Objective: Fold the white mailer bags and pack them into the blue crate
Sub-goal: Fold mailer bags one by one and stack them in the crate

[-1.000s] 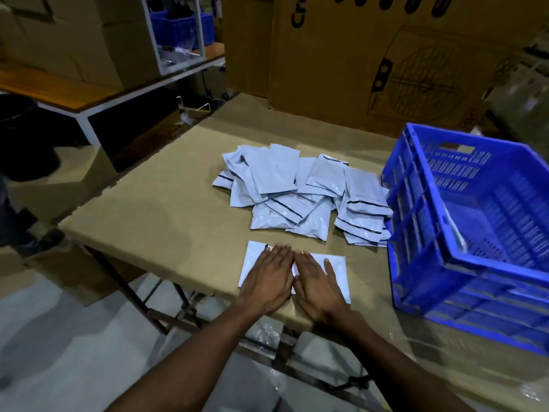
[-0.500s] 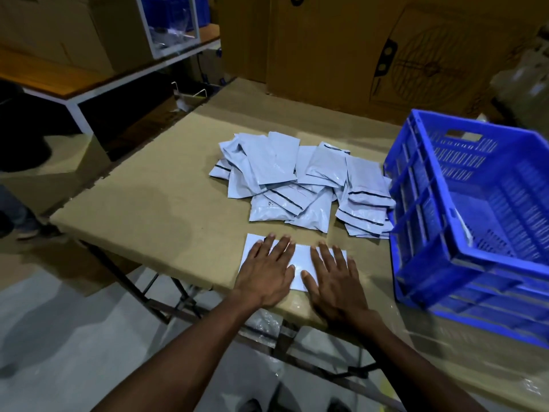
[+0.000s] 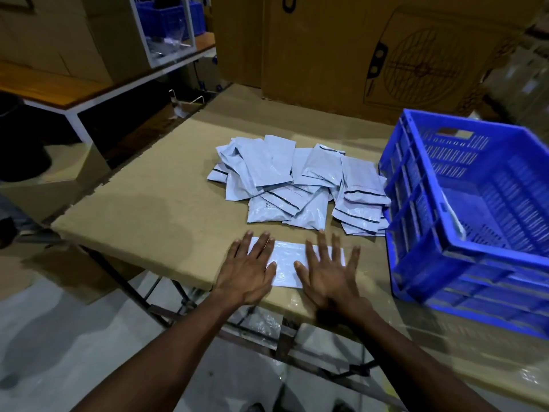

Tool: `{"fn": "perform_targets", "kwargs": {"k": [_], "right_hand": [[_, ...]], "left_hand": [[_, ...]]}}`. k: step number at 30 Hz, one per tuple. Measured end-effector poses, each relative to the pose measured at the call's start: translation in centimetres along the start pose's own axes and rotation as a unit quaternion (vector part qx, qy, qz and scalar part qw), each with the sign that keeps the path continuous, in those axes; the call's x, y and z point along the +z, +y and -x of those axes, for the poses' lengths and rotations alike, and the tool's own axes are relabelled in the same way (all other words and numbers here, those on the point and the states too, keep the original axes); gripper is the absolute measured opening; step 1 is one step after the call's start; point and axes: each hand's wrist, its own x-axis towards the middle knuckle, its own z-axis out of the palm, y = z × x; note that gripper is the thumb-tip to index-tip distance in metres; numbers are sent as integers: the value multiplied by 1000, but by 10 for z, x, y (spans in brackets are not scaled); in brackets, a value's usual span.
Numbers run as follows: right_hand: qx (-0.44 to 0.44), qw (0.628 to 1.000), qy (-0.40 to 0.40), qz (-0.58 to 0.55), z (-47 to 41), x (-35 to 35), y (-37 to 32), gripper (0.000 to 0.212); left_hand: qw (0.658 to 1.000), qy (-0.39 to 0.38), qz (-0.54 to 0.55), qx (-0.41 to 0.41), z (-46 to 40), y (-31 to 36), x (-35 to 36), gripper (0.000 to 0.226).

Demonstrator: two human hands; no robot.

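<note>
two hands (image 3: 246,272), one flat mailer (image 3: 286,264), one heap (image 3: 297,188), one crate (image 3: 475,233).

One white bag (image 3: 285,264) lies flat at the near edge of the desk (image 3: 142,203). The left hand (image 3: 248,269) presses its left end with straight, spread fingers; the right hand (image 3: 326,272) lies flat on its right end, fingers spread, slightly blurred. Just beyond, mid-desk, a loose pile of bags (image 3: 297,188) overlaps, several showing dark strips. The blue crate (image 3: 421,233) stands on the right, touching the pile's right side, with something white against its near inner wall. Cardboard boxes (image 3: 386,49) stand at the far side.
</note>
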Motion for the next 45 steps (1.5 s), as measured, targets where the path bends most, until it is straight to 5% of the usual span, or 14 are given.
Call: {"fn": "perform_targets", "kwargs": {"k": [6,16,18,22,26,31,36,41,45], "right_hand": [[-73,997,-21,-32,-8,11,-18,81],[-36,996,-35,-68,0,12,31,88],[-82,995,32,-42,4,10,28,89],[-239,959,120,-95,14,15,28,59],[-255,947,151,-126,12,19,35,30],[-261,941,191,-95,11,5,30,31],[-165,964,142,-153,9,-10,25,18],[-373,899,223,-52,19,-19,22,28],[-439,876,191,63,12,-8,23,31]], "left_hand": [[1000,-5,-3,-7,1,0,-1,85],[1000,-20,-6,-11,2,-1,-1,67],[1000,-24,-3,-12,0,-1,-1,65],[999,-37,-6,-7,-6,-3,-4,64],[999,-32,-4,-7,-7,-3,-4,64],[994,54,91,26,2,-3,-4,83],[977,188,68,80,9,-9,-3,43],[973,192,126,15,4,-10,-5,45],[962,212,172,23,3,-17,-1,48]]}}
